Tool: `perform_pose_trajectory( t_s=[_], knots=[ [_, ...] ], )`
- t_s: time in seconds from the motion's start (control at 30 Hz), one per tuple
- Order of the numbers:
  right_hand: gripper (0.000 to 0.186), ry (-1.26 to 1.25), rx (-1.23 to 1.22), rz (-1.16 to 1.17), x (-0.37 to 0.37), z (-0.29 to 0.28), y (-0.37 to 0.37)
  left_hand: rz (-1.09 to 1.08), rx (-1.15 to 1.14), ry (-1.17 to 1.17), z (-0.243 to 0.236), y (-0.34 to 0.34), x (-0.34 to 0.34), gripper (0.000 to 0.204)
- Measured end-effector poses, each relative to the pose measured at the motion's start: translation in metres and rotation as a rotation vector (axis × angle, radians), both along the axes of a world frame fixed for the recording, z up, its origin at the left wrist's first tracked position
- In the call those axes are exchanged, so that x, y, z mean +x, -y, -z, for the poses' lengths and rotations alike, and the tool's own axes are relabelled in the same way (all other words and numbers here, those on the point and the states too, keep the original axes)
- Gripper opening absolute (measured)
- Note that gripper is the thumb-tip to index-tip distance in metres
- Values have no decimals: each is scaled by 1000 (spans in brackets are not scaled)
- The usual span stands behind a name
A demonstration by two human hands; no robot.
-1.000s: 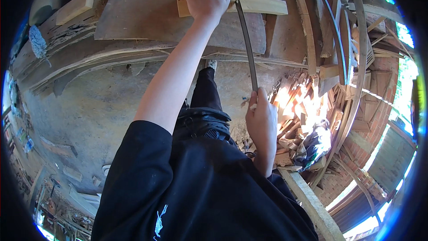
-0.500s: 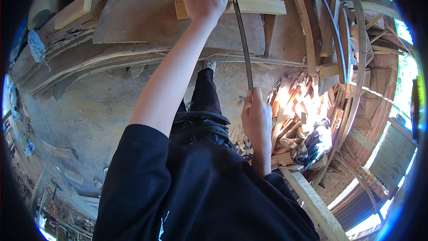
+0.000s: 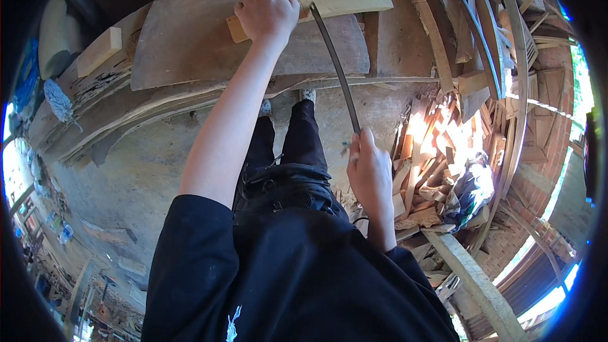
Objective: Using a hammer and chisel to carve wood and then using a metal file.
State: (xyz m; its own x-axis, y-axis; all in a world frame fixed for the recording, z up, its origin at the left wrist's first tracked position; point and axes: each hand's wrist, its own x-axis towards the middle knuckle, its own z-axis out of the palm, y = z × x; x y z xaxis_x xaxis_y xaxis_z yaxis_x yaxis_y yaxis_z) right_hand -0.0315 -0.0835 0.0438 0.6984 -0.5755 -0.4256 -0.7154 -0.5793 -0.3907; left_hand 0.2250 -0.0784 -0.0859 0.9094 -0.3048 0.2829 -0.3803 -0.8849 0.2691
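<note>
A pale, slightly curved wooden piece (image 3: 351, 2) lies across the brown board on the bench at the top. My left hand (image 3: 268, 15) is closed over its left part, fingers wrapped over the far edge. Closer to my body, my right hand (image 3: 370, 168) grips the near end of a long, narrow, dark metal tool (image 3: 339, 66). The tool's far tip meets the wood just right of my left hand. Whether it is a file or a saw blade I cannot make out, and its handle is hidden in my fist.
The brown board (image 3: 190, 44) covers much of the bench. A wooden block (image 3: 99, 52) rests at the left. Curved wooden strips (image 3: 425, 19) and a thin blue bar (image 3: 472, 19) stand right. Sunlit wood scraps (image 3: 437, 158) are heaped on the floor, beside a long beam (image 3: 472, 282).
My left hand and the wooden piece appear farther left, and the wood is more tilted. The tool slants more, and my right hand sits slightly lower and to the right. The whole view has shifted.
</note>
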Motion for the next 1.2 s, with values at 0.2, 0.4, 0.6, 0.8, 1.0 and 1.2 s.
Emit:
perform_pose_trajectory(
  t_s=[0.2,0.4,0.6,0.8,1.0,1.2],
  knots=[
    [13,71,-88,-56,-6,18,0,-10,15,-24,-2,3,1,39],
    [11,71,-40,-16,4,14,-1,-25,10,5,-2,4,1,39],
    [8,121,5,45,-18,15,0,3,52,-125,-10,4,-1,38],
    [9,77,-36,79,-26,12,1,6,51,-153,-10,5,-1,38],
    [14,265,-33,126,-11,14,3,67,-63,-121,-8,-1,-3,33],
    [14,400,-60,101,15,52,-2,51,-213,2,-6,-4,-2,15]
  ],
)
